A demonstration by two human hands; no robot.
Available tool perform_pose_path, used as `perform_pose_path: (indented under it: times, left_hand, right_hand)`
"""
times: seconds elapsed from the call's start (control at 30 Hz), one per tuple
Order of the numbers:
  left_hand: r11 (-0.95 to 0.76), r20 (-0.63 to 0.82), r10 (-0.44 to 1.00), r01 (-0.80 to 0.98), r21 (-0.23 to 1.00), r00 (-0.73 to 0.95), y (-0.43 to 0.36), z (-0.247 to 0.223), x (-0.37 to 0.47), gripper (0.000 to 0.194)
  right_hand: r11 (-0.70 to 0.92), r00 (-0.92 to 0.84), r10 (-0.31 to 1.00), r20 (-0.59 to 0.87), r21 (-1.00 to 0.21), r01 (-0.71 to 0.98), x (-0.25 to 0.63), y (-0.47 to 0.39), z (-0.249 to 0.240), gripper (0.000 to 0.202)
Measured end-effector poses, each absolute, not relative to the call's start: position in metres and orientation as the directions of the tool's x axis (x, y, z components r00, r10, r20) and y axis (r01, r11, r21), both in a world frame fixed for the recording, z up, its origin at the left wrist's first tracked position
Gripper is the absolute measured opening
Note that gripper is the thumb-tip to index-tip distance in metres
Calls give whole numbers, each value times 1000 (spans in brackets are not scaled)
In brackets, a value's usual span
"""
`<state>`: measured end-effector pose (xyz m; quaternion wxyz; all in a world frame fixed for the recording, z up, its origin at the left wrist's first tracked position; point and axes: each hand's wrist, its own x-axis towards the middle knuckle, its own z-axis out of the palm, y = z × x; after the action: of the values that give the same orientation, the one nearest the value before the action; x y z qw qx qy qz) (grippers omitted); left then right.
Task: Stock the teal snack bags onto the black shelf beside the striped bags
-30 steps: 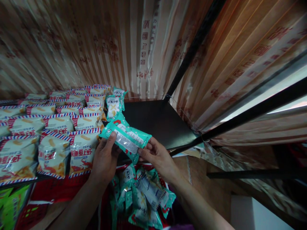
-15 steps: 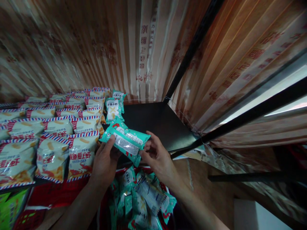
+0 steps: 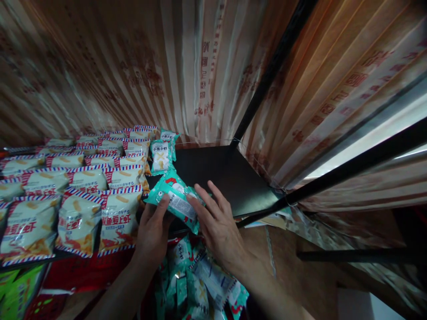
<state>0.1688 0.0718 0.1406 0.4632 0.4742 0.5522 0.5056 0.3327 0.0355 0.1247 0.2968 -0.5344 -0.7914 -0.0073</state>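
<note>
A teal snack bag (image 3: pixel 180 203), its printed back facing up, is tilted over the front edge of the black shelf. My left hand (image 3: pixel 154 233) grips its left end, the thumb on top and the fingers hidden beneath. On the bag's right side lies my right hand (image 3: pixel 218 224), its fingers spread and stretched out over the wrapper. Just behind stand two teal bags of the same sort, the nearer one (image 3: pixel 160 156) with its front showing. Below my hands, several more teal bags (image 3: pixel 191 284) lie heaped in a red container, partly hidden by my right forearm.
Rows of white snack bags (image 3: pixel 120 218) with striped edges fill the shelf's left side. The bare black shelf (image 3: pixel 203 165) runs right to a dark metal post (image 3: pixel 255 104). Pleated curtains (image 3: pixel 187 58) hang behind. A green package (image 3: pixel 18 289) lies at lower left.
My right hand has gone from pinching the bag's right end to lying with spread fingers over it. My left hand keeps its hold. The view has shifted slightly.
</note>
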Motion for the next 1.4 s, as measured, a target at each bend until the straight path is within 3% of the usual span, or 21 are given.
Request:
perform_pose_path:
  times: [0.2, 0.4, 0.7, 0.9, 1.03, 1.23, 1.4]
  left_hand:
    - [248, -280, 958, -319, 915, -57, 70, 161, 180, 5]
    - [252, -290, 957, -411, 876, -32, 70, 154, 180, 12]
    - [244, -249, 966, -580, 777, 72, 71, 139, 178, 26]
    - [161, -135, 987, -528, 834, 87, 67, 145, 176, 28]
    - [99, -59, 993, -453, 886, 103, 65, 143, 175, 33]
    - [45, -33, 994, -123, 991, 100, 63, 143, 170, 41]
    - [-31, 35, 993, -40, 999, 115, 58, 142, 168, 40]
  right_hand:
    - [467, -313, 839, 444, -295, 833, 333, 37, 126, 65]
    - [450, -317, 870, 379, -342, 825, 334, 36, 125, 64]
    - [448, -250, 875, 414, -499, 742, 339, 36, 139, 66]
    - [397, -203, 915, 349, -683, 614, 342, 33, 150, 57]
    - [281, -156, 960, 233, -792, 542, 339, 32, 153, 75]
    - [130, -89, 991, 102, -900, 417, 330, 33, 153, 85]
    - [47, -3, 999, 48, -943, 328, 326, 35, 149, 76]
